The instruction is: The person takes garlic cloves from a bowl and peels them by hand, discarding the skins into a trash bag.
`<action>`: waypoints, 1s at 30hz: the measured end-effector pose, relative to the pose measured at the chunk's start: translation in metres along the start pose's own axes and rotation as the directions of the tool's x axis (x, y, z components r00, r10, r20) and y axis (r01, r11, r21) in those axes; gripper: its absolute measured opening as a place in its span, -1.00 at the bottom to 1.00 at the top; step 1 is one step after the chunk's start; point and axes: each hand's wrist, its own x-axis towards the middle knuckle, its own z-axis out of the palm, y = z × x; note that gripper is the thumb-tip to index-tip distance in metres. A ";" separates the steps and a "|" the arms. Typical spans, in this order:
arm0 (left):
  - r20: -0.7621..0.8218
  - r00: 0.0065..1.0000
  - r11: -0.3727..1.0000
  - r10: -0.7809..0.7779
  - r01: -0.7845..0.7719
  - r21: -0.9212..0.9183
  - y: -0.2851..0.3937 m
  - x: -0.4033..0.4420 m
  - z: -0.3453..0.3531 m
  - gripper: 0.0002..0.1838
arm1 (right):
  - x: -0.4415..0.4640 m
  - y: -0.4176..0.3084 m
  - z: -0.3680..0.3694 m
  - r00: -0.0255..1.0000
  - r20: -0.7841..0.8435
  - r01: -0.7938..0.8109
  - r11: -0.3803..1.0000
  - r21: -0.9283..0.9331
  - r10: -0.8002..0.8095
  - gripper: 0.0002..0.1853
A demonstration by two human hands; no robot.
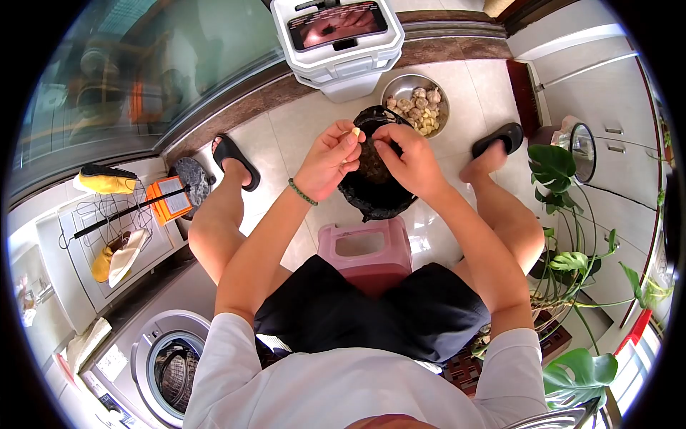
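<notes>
My left hand (330, 159) is closed, pinching a pale garlic clove (356, 132) between thumb and forefinger. Close by on the right, my right hand (411, 161) has its thumb and fingertips pressed together; whatever is between them is too small to make out. Both hands hover over a bin lined with a black bag (373, 204), with brownish scraps (371, 166) inside. Just beyond it on the floor, a metal bowl (446, 107) holds whole garlic bulbs (407, 105) and loose peeled cloves (426, 126).
A pink plastic stool (364, 247) is between my legs. Ahead stands a grey-white box (343, 64) with a phone (337, 26) on top. A washing machine (168, 365) sits at lower left, and a leafy plant (572, 261) with cabinets (607, 136) lines the right side.
</notes>
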 end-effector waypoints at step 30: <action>-0.124 0.984 0.920 0.131 -0.075 0.384 -0.002 -0.004 -0.002 -0.82 | 0.002 -0.002 0.008 0.993 0.096 -0.107 0.811 0.576 0.062 -0.55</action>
